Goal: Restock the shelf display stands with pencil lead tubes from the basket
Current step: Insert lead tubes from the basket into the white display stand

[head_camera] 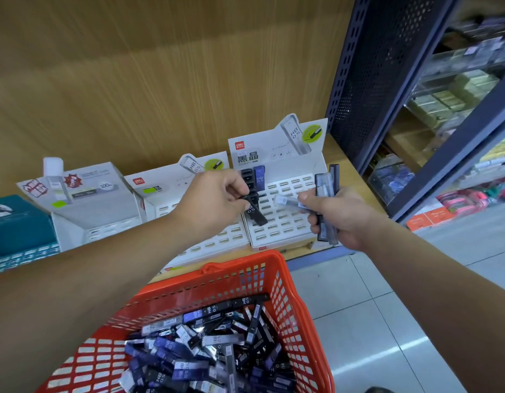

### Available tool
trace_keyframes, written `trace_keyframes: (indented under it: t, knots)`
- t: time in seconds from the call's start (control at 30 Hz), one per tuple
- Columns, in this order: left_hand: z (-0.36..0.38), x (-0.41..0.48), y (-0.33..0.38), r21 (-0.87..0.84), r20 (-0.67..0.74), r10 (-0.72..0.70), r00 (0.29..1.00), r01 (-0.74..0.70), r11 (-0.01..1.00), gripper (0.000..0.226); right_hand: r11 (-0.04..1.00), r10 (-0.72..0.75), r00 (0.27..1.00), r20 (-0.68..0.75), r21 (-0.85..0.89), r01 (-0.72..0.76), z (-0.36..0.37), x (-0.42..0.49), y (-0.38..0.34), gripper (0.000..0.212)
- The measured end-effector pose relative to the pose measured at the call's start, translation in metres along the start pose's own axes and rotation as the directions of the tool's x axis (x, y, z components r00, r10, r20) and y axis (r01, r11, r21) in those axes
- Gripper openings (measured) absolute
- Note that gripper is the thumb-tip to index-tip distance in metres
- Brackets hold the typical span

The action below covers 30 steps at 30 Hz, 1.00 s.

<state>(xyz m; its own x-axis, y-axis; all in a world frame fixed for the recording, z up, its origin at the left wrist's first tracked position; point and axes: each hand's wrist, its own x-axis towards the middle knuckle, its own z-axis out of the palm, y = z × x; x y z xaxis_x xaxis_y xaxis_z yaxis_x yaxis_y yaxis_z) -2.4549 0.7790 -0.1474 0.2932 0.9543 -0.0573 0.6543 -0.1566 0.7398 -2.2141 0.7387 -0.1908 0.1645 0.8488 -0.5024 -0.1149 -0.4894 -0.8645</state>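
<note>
1. Step in hand: I am loading the right stand (285, 228). The fingers of my left hand (214, 197) are curled and pinch one black tube (257, 212) by its upper end. It hangs tilted over the left rows of slots. I cannot tell whether its lower tip touches one.
2. My right hand (342, 219) is closed round a bundle (326, 211) of dark tubes held upright. Its thumb and forefinger also pinch a clear tube (286, 200), which lies roughly level and points toward my left hand.
3. Progress: only a few tubes stand in the back left corner, a blue tube (259, 177) beside black ones. Most slots look empty, so I judge the job early.
4. Next move: bring the black tube upright, line its end up with a free slot and press it down. The slots are small and close-set, so aim matters.
5. Around: the red basket (262, 257) sits just below the stands, heaped with loose tubes (205, 347). The middle stand (163, 191) and left stand (103, 205) are further left on the shelf, with a teal box (15, 222) beyond them. A blue perforated upright (367, 80) rises at the right.
6. In the way: the seated tubes stand just behind the black tube and could be knocked. The bundle hangs over the stand's right edge, crowding that side.
</note>
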Motion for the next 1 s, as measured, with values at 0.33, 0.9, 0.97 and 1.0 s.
trace_keyframes:
  t: [0.33,0.9,0.97,1.0]
  knots:
    - [0.000,-0.003,-0.005,0.157,0.020,0.083,0.996,-0.085,0.984,0.015,0.999,0.017,0.999,0.049,0.051,-0.019,0.005,-0.001,-0.001,0.021]
    - [0.032,0.009,0.061,0.011,-0.058,0.225,0.973,-0.225,0.974,0.016,0.977,-0.079,0.951,0.300,-0.165,0.133,0.009,-0.019,-0.014,0.009]
    - [0.040,0.010,0.059,-0.020,-0.013,0.159,0.987,-0.159,0.987,0.022,0.979,-0.073,0.940,0.333,-0.158,0.132,0.011,-0.022,-0.019,0.005]
    - [0.041,0.010,0.057,-0.045,-0.003,0.136,0.991,-0.136,0.990,0.026,0.981,-0.064,0.930,0.361,-0.150,0.126,0.011,-0.023,-0.021,0.006]
